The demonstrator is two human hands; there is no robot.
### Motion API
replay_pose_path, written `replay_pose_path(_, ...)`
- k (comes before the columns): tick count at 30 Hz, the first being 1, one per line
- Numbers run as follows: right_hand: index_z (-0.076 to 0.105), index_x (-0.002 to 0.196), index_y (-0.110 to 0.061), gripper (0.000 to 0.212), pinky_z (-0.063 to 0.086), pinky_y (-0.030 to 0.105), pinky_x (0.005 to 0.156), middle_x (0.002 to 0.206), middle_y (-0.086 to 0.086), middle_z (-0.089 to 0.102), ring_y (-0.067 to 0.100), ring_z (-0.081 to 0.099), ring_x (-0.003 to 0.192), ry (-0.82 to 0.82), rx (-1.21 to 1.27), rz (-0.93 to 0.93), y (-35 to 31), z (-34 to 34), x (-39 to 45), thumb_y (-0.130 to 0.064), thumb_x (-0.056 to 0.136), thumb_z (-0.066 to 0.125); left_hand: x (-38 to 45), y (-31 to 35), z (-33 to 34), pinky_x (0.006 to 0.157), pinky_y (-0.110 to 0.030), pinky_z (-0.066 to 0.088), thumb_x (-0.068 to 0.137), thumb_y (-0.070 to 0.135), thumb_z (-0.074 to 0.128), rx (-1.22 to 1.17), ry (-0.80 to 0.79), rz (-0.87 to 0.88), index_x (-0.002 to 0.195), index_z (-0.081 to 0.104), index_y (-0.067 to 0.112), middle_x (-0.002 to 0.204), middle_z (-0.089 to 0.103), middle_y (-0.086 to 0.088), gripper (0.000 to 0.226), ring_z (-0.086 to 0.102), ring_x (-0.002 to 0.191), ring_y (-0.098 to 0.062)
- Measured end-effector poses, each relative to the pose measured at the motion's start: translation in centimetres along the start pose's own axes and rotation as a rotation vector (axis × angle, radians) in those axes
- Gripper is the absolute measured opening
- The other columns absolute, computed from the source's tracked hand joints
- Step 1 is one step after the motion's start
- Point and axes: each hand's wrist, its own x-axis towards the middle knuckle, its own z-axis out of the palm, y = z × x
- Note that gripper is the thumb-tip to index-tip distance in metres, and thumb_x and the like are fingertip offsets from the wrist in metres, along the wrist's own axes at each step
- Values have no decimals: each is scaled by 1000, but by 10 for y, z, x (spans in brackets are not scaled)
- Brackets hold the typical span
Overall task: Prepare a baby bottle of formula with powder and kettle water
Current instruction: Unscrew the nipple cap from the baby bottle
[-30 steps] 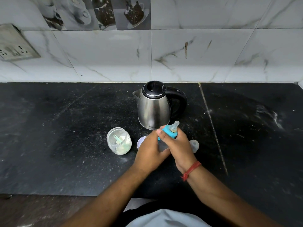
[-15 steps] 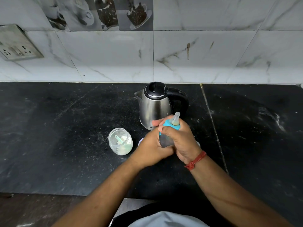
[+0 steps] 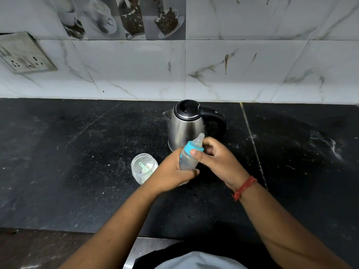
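Observation:
I hold a clear baby bottle (image 3: 188, 159) with a blue collar and a clear teat, tilted to the right, above the black counter. My left hand (image 3: 172, 172) wraps the bottle's body from the left. The thumb and fingers of my right hand (image 3: 217, 162) sit on the blue collar. Just behind the bottle stands a steel kettle (image 3: 186, 125) with a black lid and handle. An open clear jar (image 3: 144, 167) of white powder with a pale green scoop inside stands left of my left hand.
The black stone counter (image 3: 77, 162) runs wide to both sides, with a seam line (image 3: 252, 140) right of the kettle. A marble-tiled wall rises behind, with a socket plate (image 3: 25, 55) at the upper left. The counter's front edge lies near my body.
The bottle has been raised and tilted more to the right. My right hand has slid from over the bottle's body to the blue collar, so more of the bottle shows.

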Motion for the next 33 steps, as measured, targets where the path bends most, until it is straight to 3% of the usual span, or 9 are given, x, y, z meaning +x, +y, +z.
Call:
replay_pose_path(2,67,103,-19,27,51,16,78,113,10,67,0,66,89,99,-113,-24,1,1,2,-30,83,82,-1,-1,0,87,-47,57,73,29,76,206,143,27,121,58,23,105,72,1,51,70,95,-15)
replay_pose_path(6,66,96,-22,43,59,32,77,100,4,70,12,70,89,162,-204,-54,6,5,1,-54,71,82,-2,3,6,81,-42,57,75,25,74,380,146,98,120,56,20,102,69,8,48,67,90,-7)
replay_pose_path(12,66,97,-9,47,56,48,84,96,14,64,18,65,89,37,-53,-133,-3,2,-3,-41,67,85,-7,6,-1,72,-32,52,83,-2,74,-84,-170,25,122,57,17,89,64,0,47,59,77,-14)
replay_pose_path(17,59,130,-6,51,53,29,93,116,6,68,15,64,109,-246,161,-75,-13,-11,-8,-5,81,73,-13,7,-7,68,-34,58,78,10,74,-366,-401,-13,110,57,8,91,65,-10,36,69,72,-18)
replay_pose_path(20,40,149,-8,70,51,34,102,136,16,63,24,61,125,-271,191,-67,-14,-18,-9,-1,85,67,-12,7,-4,70,-34,58,80,9,74,-325,-325,-15,113,57,9,93,65,-8,37,68,75,-18)
replay_pose_path(22,38,150,-13,78,49,34,106,139,14,59,20,57,129,-223,134,-73,-12,-18,-8,-16,82,75,-10,6,-4,75,-32,56,84,5,74,-245,-234,-15,120,55,10,94,65,-4,41,65,81,-15)
replay_pose_path(25,49,137,-28,76,51,34,103,126,1,57,12,58,118,-104,-47,-84,-8,-12,-7,-42,69,81,-7,2,-3,87,-41,56,84,7,74,-111,-134,6,132,54,14,103,66,-9,52,61,93,-17)
replay_pose_path(28,50,126,-36,70,54,37,98,116,0,61,11,63,107,4,-136,-102,-2,-7,-6,-50,66,82,-6,0,-1,101,-58,52,79,20,78,-40,-62,31,133,55,21,119,66,-19,59,64,103,-21)
replay_pose_path(33,39,139,-22,75,54,41,100,121,8,66,19,66,110,-13,9,-94,5,-7,-7,-19,75,79,-8,-3,-1,92,-41,54,80,14,78,-61,-79,8,135,53,18,108,67,-2,60,62,100,-11)
